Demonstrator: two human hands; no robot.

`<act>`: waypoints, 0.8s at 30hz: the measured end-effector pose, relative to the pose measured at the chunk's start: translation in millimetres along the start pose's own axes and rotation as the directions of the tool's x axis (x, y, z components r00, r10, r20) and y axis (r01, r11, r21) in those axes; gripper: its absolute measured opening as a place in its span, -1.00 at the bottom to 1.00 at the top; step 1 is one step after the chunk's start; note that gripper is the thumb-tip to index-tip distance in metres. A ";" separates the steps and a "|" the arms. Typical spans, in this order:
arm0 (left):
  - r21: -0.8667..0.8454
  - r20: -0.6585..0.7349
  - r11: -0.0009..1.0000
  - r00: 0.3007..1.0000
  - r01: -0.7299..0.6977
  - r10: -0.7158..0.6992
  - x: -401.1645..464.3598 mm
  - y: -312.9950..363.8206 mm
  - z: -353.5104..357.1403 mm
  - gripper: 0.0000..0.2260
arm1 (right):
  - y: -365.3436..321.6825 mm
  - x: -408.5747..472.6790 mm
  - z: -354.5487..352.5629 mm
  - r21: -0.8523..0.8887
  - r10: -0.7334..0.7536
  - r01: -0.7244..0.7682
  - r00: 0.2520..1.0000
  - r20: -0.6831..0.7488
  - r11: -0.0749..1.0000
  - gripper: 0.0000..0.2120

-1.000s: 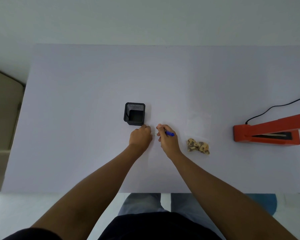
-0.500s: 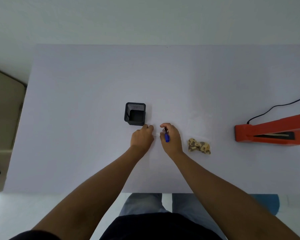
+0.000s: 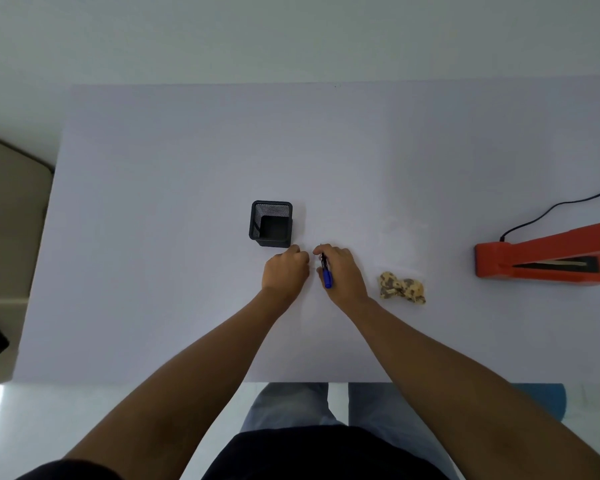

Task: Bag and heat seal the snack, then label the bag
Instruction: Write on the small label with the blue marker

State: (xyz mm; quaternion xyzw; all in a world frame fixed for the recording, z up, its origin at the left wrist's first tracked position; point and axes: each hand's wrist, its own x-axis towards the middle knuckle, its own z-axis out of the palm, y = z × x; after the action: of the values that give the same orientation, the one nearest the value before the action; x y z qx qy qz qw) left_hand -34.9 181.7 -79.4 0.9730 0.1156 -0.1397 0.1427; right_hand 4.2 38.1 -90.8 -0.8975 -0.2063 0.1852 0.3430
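Observation:
My right hand (image 3: 342, 271) grips a blue pen (image 3: 327, 277) near the middle of the table, with the pen's dark tip pointing away from me and its blue end toward me. My left hand (image 3: 284, 270) rests just to its left with fingers curled under; whatever lies beneath them is hidden. The snack (image 3: 401, 287), a tan speckled lump, lies to the right of my right hand inside a faint clear bag (image 3: 404, 237) that stretches away from me. An orange heat sealer (image 3: 541, 263) stands at the right edge, its arm raised.
A black mesh pen holder (image 3: 271, 224) stands just beyond my left hand. The sealer's black cord (image 3: 551, 209) runs off to the right. The white table (image 3: 187, 150) ends at a front edge near my legs. A beige chair (image 3: 7, 209) stands to the left.
My right hand has turned the pen, so its blue end now points toward me rather than to the right. Both hands stay in the same spot.

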 end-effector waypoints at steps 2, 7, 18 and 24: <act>-0.003 -0.002 1.000 1.000 -0.001 0.001 -1.1 -0.8 1.5 -0.85 | 0.0 1.6 1.7 -0.022 -0.020 0.020 1.000 0.016 1.000 -0.56; -0.060 -0.024 0.998 1.000 -0.007 0.005 -2.5 -1.5 2.4 -0.81 | 2.0 5.0 3.1 -0.032 -0.035 0.036 0.999 0.027 0.999 -0.61; 0.019 0.028 0.993 0.993 -0.117 0.116 2.1 -0.1 -4.6 -0.86 | 1.2 10.1 0.4 0.113 0.077 -0.088 0.992 0.098 0.990 -0.77; 0.003 0.017 0.990 0.990 -0.143 0.143 -2.3 8.5 -6.5 -0.87 | 7.3 8.2 4.4 0.158 0.063 -0.075 0.995 0.077 0.985 -0.81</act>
State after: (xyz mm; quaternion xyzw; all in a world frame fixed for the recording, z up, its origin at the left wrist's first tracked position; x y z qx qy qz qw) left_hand -33.2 175.4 -70.6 0.9778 0.0442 -0.1378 0.1513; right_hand 10.8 39.6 -100.5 -0.8663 -0.1716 0.2453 0.3999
